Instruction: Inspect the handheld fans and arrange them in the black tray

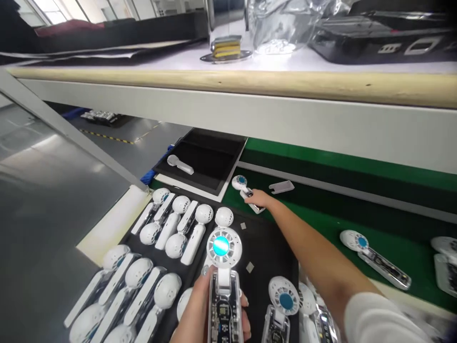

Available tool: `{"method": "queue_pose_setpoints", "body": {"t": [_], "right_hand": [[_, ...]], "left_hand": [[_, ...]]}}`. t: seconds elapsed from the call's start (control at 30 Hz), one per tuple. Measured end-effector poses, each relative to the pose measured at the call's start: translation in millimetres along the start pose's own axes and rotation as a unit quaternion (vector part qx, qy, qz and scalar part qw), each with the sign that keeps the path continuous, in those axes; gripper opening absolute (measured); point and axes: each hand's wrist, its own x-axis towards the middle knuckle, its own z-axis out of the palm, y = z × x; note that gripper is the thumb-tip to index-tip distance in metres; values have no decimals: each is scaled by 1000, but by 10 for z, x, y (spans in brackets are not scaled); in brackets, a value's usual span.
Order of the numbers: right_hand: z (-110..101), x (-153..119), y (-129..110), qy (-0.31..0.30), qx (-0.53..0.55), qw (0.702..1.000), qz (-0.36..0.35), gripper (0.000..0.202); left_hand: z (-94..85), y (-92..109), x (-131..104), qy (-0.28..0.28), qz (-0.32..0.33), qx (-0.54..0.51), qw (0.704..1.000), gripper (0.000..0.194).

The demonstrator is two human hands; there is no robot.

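My left hand (194, 309), at the bottom centre, is wrapped around the clear handle of a white handheld fan (224, 247). The fan's round head has a shiny blue centre, and a circuit board shows inside its handle. Stretched forward from the right, my right hand (257, 198) grips the handle of a second handheld fan (239, 182) over the green mat. A loose pale handle cover (282, 186) lies just right of that hand. Below the left hand's fan spreads a black foam tray (264, 243), with many white fans in rows on its left.
A white shelf edge (228, 109) crosses above the hands, with a clear plastic bag (285, 28) on top. A flat black tray (210, 152) bears one white part (180, 164). More fans (374, 259) lie on the green mat (317, 205) at right. A metal post (89, 143) stands left.
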Motion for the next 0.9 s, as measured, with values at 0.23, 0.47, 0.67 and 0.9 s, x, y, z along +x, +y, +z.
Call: {"method": "queue_pose_setpoints", "body": {"t": [0.23, 0.47, 0.67, 0.9], "right_hand": [[-304, -1779, 20, 79, 284, 955, -29, 54], [149, -3297, -478, -15, 748, 664, 23, 26], [520, -3582, -760, 170, 801, 567, 90, 36], [725, -3893, -873, 135, 717, 683, 47, 55]], "left_hand": [[84, 16, -197, -99, -29, 33, 994, 51], [-66, -103, -403, -183, -94, 64, 976, 48], [-115, -117, -652, -179, -75, 129, 973, 46], [-240, -174, -802, -207, -73, 113, 969, 42]]}}
